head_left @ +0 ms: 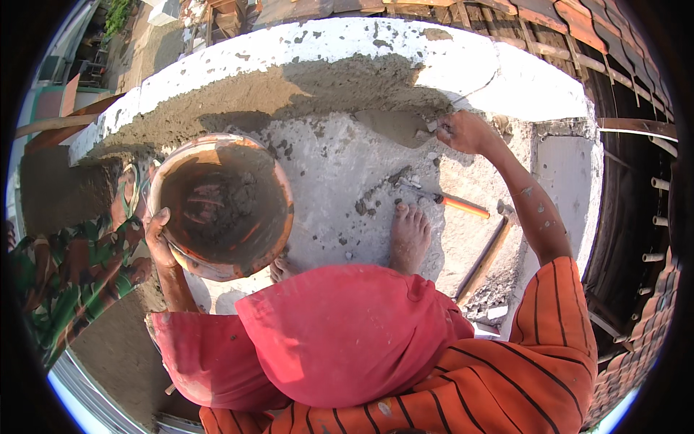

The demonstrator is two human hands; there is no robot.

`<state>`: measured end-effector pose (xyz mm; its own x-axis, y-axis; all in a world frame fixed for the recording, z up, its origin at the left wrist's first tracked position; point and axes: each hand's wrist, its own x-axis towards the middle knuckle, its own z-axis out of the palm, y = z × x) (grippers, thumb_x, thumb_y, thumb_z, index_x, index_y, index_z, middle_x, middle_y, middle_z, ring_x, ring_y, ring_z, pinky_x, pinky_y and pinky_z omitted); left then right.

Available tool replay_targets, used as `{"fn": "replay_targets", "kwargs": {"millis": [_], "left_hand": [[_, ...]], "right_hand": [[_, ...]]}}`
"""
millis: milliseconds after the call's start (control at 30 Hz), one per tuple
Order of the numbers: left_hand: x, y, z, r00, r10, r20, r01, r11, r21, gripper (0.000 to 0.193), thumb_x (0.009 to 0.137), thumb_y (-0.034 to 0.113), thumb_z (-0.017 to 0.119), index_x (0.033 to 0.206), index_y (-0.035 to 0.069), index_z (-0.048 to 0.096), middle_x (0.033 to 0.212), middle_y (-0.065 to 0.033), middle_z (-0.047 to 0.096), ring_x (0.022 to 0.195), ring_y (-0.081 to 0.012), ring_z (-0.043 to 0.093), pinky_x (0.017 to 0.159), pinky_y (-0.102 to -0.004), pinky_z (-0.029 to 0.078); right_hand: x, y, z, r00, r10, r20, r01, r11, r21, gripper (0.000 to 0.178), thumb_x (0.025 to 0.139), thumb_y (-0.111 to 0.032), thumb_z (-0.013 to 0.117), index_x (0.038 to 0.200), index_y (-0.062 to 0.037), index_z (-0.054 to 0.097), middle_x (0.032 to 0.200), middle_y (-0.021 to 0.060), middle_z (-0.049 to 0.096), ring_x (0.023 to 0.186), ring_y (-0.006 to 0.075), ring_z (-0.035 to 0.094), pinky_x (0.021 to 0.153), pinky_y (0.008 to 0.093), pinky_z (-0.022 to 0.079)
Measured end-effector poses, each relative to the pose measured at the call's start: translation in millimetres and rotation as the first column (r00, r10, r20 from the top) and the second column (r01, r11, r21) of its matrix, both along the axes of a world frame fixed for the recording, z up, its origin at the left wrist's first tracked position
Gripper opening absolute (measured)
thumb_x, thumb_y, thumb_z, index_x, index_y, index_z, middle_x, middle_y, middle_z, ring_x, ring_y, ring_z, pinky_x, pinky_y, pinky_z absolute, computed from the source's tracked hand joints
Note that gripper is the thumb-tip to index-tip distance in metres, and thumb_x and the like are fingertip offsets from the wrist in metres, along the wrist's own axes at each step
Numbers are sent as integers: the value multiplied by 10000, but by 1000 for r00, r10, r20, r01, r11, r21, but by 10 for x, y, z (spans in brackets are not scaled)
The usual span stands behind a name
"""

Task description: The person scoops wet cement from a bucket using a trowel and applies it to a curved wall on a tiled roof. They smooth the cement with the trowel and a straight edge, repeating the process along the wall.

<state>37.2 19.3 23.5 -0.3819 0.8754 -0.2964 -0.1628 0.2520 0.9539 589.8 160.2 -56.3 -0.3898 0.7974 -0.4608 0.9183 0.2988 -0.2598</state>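
Note:
My left hand (157, 235) grips the left rim of a round, mortar-smeared bucket (284, 195). Wet grey mortar (249, 199) lies inside it. Reaching out to the right, my right hand (463, 132) is closed around the handle of a trowel (394, 127). The trowel's broad grey blade points left, low along the foot of a curved wall (318, 45). Fresh mortar (260, 94) coats the wall's near face, while its top is white and spattered.
An orange-handled tool (463, 207) and a wooden-handled hammer (486, 254) lie on the dusty floor, right of my bare foot (410, 235). Someone in camouflage clothing (79, 271) is close on the left. Roof tiles (578, 25) and a dark drop with timbers lie beyond the right edge.

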Motion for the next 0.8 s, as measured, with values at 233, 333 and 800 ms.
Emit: {"fn": "replay_targets", "kwargs": {"millis": [233,333,800], "left_hand": [[-25,-12,7,995,-93,23,93,996,-5,464,766,175,545,1151,-84,544,1040,-152,621,949,-252,615,885,-350,474],[-35,1,-9,992,-119,46,119,993,17,474,768,180,546,1159,-87,540,1051,-158,621,955,-257,615,890,-355,473],[-112,-30,-110,998,-42,47,40,998,40,379,766,128,565,1092,-64,570,975,-124,616,893,-216,605,863,-326,466]], "right_hand": [[80,3,663,999,1,-39,4,990,139,237,790,-255,607,932,-74,663,747,166,650,712,330,634,700,426,509],[150,-71,835,999,-24,-32,30,979,200,224,795,-256,625,877,-48,643,714,165,646,682,318,632,688,422,510],[367,-447,1526,972,-202,116,129,881,454,245,791,-328,642,928,-129,684,643,121,645,631,254,645,646,376,512]]}}
